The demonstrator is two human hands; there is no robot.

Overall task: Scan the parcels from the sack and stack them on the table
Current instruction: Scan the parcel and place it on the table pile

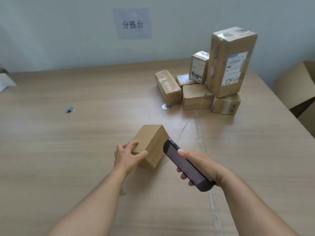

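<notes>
Hands both full: left hand (127, 156) around a parcel (153, 142), right hand (202, 166) around a seemingly unlit scanner (190, 168).

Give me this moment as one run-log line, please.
left hand: grips box on table | right hand: holds scanner, tip by box | stack: parcels, far right | step: scanning, box not stacked

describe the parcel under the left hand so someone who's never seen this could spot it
On the wooden table, ignore the pile of parcels at the far right and look near the middle front. There a small parcel lies alone, gripped by the left hand, with the scanner in the right hand pointed at it. It is the only parcel apart from the pile.
</notes>
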